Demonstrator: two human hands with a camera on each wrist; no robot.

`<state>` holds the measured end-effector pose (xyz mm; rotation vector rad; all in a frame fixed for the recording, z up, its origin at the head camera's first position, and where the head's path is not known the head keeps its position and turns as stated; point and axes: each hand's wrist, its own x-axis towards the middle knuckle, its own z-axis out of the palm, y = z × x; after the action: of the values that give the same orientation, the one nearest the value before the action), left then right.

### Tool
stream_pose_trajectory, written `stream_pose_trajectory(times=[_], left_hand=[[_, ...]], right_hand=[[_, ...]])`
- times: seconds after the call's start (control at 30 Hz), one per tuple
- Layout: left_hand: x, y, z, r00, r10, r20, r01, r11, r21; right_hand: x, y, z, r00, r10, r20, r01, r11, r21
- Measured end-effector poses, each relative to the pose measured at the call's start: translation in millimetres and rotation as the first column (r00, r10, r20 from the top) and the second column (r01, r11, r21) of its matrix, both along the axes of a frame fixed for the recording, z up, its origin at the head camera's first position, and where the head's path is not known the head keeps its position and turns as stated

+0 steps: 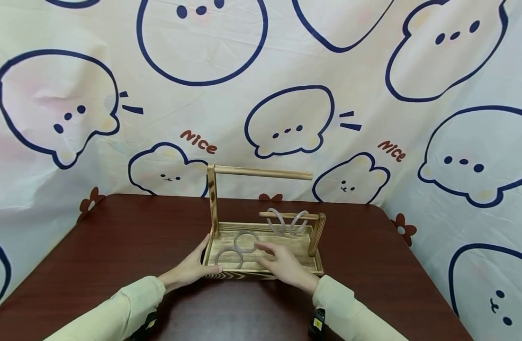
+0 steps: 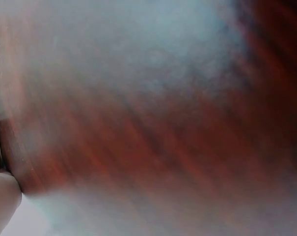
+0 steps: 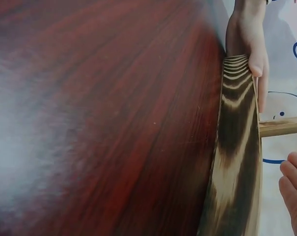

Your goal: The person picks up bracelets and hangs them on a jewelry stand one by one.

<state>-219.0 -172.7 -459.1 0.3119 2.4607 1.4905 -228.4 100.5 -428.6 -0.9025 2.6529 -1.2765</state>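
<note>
A wooden bangle stand [image 1: 282, 246] with a shallow tray base and two crossbars, one high and one low, is on the table. My left hand [image 1: 193, 265] holds the tray's left end, thumb along the front rim; in the right wrist view, this hand [image 3: 249, 37] grips the stand's end. Two pale translucent bangles lie in the tray, a front one [image 1: 242, 259] and a rear one [image 1: 235, 240]. Over the tray, my right hand [image 1: 284, 265] has thumb and fingers apart, fingertips beside the rear bangle; contact is unclear. Two more bangles [image 1: 280, 220] hang on the low crossbar [image 1: 288, 216].
The dark reddish-brown table [image 1: 150, 227] extends around the stand. A white cloth [image 1: 227, 109] printed with cartoon faces hangs behind and at both sides. In the left wrist view, mostly blurred tabletop [image 2: 153, 137] shows.
</note>
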Motion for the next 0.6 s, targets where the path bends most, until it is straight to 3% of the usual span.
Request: stream_pose_trajectory(times=[0.27,0.6], left_hand=[[-1.1,1.5,0.0,1.000,0.008,-0.009,-0.008,1.000,-0.006],[0.8,-0.7,-1.2,1.000,0.009,0.006,-0.010,1.000,0.011]], right_hand=[[-13.6,-14.5,-0.2,0.997,0.033,-0.069,-0.028,0.997,0.073],[-37.6,-29.7,-3.4,0.993,0.104,-0.047,-0.098,0.988,0.119]])
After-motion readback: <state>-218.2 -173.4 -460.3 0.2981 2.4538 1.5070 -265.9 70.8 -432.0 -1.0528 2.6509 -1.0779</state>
